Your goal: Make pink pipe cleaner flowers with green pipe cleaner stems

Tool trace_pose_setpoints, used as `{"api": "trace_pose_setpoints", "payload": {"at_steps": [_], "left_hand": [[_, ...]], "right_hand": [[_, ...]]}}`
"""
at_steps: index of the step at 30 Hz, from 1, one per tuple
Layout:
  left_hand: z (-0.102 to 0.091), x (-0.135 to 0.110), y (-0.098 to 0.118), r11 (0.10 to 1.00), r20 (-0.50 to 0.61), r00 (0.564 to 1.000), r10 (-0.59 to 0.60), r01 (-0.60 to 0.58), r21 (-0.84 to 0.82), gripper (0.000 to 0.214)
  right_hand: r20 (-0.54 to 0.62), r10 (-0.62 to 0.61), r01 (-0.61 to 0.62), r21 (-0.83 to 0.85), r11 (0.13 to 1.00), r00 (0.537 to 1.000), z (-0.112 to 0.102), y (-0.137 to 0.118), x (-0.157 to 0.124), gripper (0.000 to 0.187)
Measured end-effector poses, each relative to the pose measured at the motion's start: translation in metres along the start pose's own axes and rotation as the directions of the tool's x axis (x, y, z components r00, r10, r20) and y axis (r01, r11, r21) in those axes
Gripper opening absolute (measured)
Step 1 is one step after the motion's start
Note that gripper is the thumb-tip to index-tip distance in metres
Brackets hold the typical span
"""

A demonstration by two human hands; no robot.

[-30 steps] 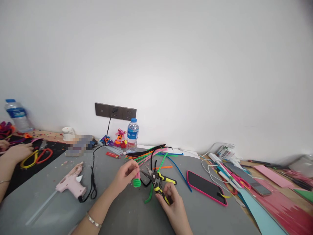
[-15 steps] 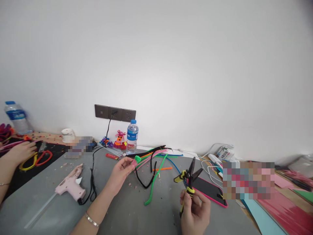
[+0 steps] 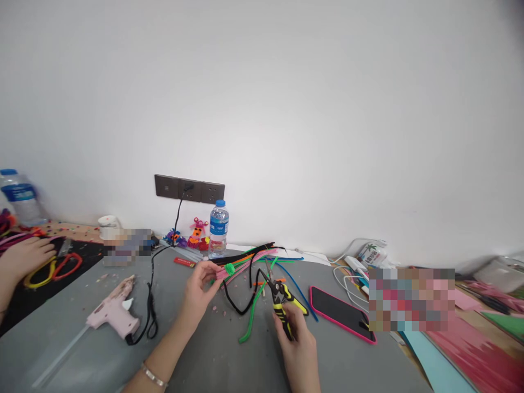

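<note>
My left hand point(image 3: 200, 289) pinches a small coiled piece of green and pink pipe cleaner point(image 3: 230, 269) between thumb and fingers. My right hand point(image 3: 301, 341) grips black-and-yellow pliers point(image 3: 279, 297) by the handles. Their jaws stand apart, pointing up and left, to the right of the coiled piece and not touching it. Beneath and behind the jaws lie loose pipe cleaners, among them a bent green one point(image 3: 250, 322), a curved black one point(image 3: 241, 312) and a blue one point(image 3: 301, 295).
A pink hot glue gun point(image 3: 117, 311) lies at left, its cord running to a wall socket point(image 3: 189, 189). A water bottle point(image 3: 219, 229) and small pipe cleaner figures point(image 3: 197, 234) stand by the wall. At right lies a phone point(image 3: 341, 314). Another person's hand point(image 3: 28, 259) is far left, near scissors point(image 3: 67, 267).
My right hand has moved left and turned the pliers so that the jaws now point toward the piece in my left hand. The phone is now fully uncovered. My view has shifted slightly right.
</note>
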State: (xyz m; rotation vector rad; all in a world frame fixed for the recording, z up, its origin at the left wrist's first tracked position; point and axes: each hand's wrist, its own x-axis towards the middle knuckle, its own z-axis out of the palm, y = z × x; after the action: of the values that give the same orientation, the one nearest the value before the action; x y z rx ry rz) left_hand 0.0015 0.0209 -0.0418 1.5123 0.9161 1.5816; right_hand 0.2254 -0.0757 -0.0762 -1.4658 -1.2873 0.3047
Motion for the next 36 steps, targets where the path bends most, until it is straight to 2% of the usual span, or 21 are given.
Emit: {"api": "trace_pose_setpoints", "payload": {"at_steps": [3, 7, 11, 14, 19, 22, 27, 33, 36], "left_hand": [[0.001, 0.0, -0.001, 1.0, -0.027, 1.0, 0.01, -0.01, -0.006, 0.025], [0.002, -0.001, 0.0, 1.0, -0.03, 0.999, 0.018, -0.018, -0.012, 0.026], [0.005, -0.002, 0.008, 0.999, 0.035, 0.999, 0.009, -0.01, 0.041, 0.019], [0.008, -0.004, 0.012, 0.999, 0.089, 0.996, -0.018, 0.015, 0.04, 0.016], [0.007, -0.005, 0.008, 0.998, 0.178, 0.983, -0.045, 0.035, 0.06, 0.013], [0.007, -0.006, 0.006, 0.994, 0.306, 0.949, -0.075, 0.046, 0.103, 0.008], [0.008, -0.011, 0.014, 0.988, 0.512, 0.853, -0.1, 0.027, 0.15, 0.011], [0.008, -0.016, 0.022, 0.968, 0.613, 0.78, -0.123, -0.043, 0.249, 0.023], [0.008, -0.017, 0.019, 0.957, 0.616, 0.78, -0.114, -0.079, 0.278, 0.023]], "right_hand": [[0.046, 0.008, -0.005, -0.062, 0.998, 0.999, 0.001, -0.004, 0.001, 0.024], [0.046, 0.031, -0.026, -0.109, 0.994, 0.998, 0.001, -0.002, 0.004, 0.026], [0.063, 0.021, -0.012, -0.148, 0.989, 0.998, 0.002, 0.006, 0.005, 0.024], [0.035, 0.037, -0.031, -0.151, 0.988, 0.999, 0.002, 0.011, 0.005, 0.024], [0.016, 0.087, -0.085, -0.122, 0.989, 0.996, 0.002, 0.013, 0.005, 0.023], [0.021, 0.076, -0.073, -0.129, 0.989, 0.997, 0.002, 0.013, 0.006, 0.021], [0.028, 0.065, -0.061, -0.123, 0.991, 0.998, 0.001, 0.01, 0.006, 0.023], [0.044, 0.126, -0.122, -0.094, 0.988, 0.991, 0.001, 0.013, 0.006, 0.026], [0.05, 0.135, -0.13, -0.096, 0.987, 0.99, 0.001, 0.016, 0.006, 0.028]]}}
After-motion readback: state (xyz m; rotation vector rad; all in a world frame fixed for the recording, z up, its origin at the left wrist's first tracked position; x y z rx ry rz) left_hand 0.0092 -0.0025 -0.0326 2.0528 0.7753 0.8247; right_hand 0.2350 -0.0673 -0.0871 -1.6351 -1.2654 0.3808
